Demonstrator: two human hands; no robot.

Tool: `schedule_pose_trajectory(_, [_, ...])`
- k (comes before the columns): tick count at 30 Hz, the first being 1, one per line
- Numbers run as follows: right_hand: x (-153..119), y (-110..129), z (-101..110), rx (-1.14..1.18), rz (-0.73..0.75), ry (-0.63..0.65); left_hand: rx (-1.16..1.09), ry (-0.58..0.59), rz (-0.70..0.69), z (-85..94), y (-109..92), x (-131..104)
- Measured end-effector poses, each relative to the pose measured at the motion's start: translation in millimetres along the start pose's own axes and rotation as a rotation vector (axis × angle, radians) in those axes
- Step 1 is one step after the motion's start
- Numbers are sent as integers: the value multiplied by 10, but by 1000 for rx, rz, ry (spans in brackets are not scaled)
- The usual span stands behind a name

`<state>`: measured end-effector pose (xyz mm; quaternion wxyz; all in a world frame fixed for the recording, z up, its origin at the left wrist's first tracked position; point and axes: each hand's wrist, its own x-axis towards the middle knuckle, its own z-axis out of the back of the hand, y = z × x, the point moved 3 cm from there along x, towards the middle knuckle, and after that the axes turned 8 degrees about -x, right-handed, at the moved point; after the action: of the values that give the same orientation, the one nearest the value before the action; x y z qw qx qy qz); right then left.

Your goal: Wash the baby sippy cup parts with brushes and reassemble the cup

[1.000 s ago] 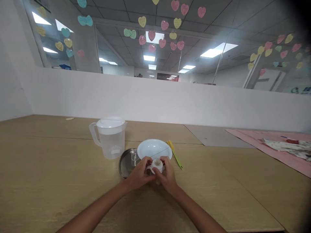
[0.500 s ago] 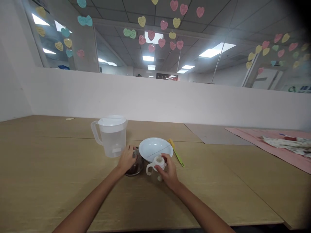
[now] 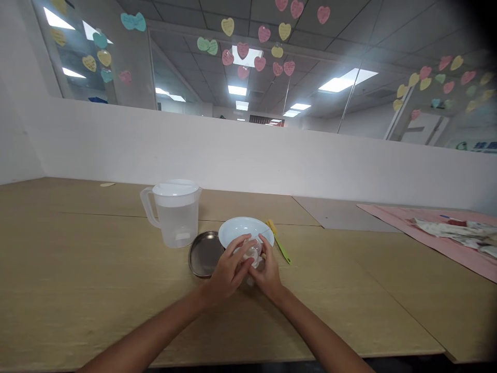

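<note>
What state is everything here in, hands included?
Clear piece, in the curled left hand, partly covered.
White piece, in the curled right hand, mostly hidden.
Jug, upright, lid on.
Metal tray, flat, open side up.
White bowl, upright, partly hidden.
Brush, lying beside the bowl.
Pink cloth, spread out, things on it.

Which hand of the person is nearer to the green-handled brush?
Right. The right hand is just left of the brush; the left hand is farther left, by the metal tray.
</note>
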<state>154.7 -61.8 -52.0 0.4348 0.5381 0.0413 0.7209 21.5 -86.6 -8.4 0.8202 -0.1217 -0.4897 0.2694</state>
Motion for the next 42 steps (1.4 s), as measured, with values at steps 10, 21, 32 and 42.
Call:
schedule_pose_trajectory(10, [-20,26,13,-138,226,-33,-164,50,94,-9,56,-47])
schedule_pose_trajectory(21, [-31,-9,8,-113,257,16,-116,73,79,-44,40,-80])
schedule_pose_trajectory(32, [20,-59,-23,-141,230,-37,-143,4,51,-69,86,-74])
schedule_pose_trajectory(42, [8,-51,-25,-151,244,-13,-91,34,49,-87,107,-96])
